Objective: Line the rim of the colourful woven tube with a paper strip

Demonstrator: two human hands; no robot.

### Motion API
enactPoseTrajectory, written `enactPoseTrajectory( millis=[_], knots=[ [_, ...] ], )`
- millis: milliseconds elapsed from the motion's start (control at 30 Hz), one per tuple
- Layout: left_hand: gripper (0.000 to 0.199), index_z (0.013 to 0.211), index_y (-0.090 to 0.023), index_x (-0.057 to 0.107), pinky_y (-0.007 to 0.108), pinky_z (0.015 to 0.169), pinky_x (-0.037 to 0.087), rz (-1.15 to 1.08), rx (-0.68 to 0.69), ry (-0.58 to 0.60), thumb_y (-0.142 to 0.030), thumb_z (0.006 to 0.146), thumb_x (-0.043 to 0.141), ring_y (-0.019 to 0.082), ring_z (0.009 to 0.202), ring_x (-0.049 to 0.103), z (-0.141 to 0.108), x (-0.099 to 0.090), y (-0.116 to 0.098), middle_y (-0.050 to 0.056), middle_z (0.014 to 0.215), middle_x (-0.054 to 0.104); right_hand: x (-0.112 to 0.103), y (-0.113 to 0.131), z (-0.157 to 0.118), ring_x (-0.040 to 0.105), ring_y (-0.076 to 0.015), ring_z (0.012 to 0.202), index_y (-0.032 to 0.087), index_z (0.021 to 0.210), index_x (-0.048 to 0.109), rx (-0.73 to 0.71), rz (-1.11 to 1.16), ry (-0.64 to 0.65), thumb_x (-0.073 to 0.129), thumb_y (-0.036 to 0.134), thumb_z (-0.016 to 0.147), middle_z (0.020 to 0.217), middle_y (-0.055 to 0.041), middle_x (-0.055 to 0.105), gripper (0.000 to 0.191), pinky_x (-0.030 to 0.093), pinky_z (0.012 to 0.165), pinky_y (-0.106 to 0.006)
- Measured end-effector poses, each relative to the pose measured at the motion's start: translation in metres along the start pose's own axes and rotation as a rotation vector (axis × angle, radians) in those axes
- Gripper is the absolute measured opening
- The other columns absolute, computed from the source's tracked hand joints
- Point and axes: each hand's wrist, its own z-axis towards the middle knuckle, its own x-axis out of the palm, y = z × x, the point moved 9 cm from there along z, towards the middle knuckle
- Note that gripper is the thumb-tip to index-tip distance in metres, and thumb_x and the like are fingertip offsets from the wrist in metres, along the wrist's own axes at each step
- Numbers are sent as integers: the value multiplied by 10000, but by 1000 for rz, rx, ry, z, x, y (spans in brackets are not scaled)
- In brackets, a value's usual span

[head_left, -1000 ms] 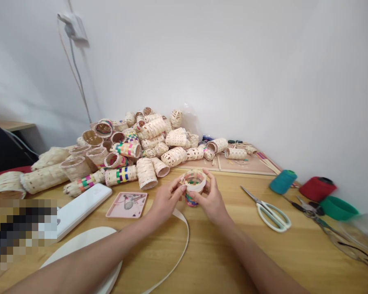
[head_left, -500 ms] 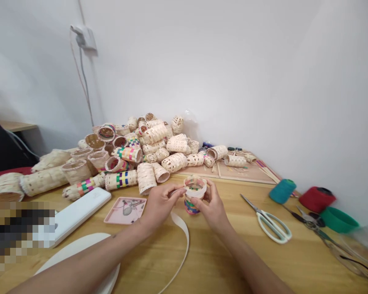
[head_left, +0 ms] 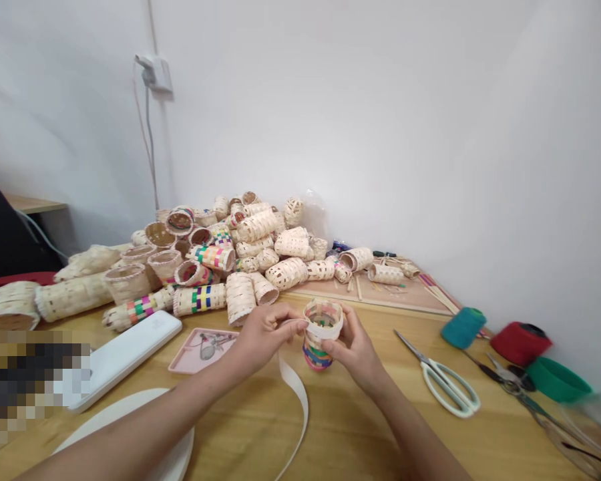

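Observation:
A small woven basket (head_left: 318,353) with coloured bands stands upright between my hands, its round mouth facing up. Around its upper rim runs a flat white strip (head_left: 295,384), whose loose length curls down across the table toward me. My left hand (head_left: 270,334) pinches the strip at the basket's left side. On the right, my right hand (head_left: 353,344) is closed around the basket, thumb pressing the strip against the near wall and fingers behind. The fingers on the far side are partly hidden.
Several woven baskets (head_left: 258,227) are heaped at the back left. Scissors (head_left: 443,381) lie right, near teal thread (head_left: 463,327), red thread (head_left: 521,344), a green ring-shaped item (head_left: 558,379) and pliers (head_left: 508,377). Left are a pink tray (head_left: 185,361), a white power bank (head_left: 125,361) and a white disc (head_left: 173,461).
The camera view has shifted slightly, so the surroundings sit a little lower. The basket shows more of its lower coloured part and leans slightly differently; both hands keep their hold.

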Motion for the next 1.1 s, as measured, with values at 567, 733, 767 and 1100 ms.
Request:
enactPoseTrajectory(
  millis=[567,733,767,1100],
  knots=[
    [302,697,-130,659,254,693,485,-489,-206,153,-408,681,777,137,651,615,-1,21,19,28,638,686,1,4,-3,574,-255,1151,254,1262,436,2,74,109,780,448,727,1257,-90,605,665,432,980,-385],
    [321,707,-130,655,255,683,477,-461,-223,144,-426,676,775,140,646,612,-1,21,22,30,635,684,0,3,-2,561,-269,1177,254,1265,425,33,74,110,791,485,699,1280,-98,594,712,429,992,-404],
    [328,710,-132,649,254,677,473,-452,-225,133,-433,672,776,138,637,608,0,20,23,28,630,681,0,3,-2,561,-268,1177,253,1265,426,36,72,107,790,492,696,1281,-98,594,716,427,994,-405],
    [227,702,-140,662,246,649,418,-116,-56,90,-365,736,675,150,677,570,6,5,17,27,684,652,0,0,-2,560,-260,1183,267,1271,437,54,89,133,800,477,689,1293,-89,590,717,432,988,-389]
  ],
)
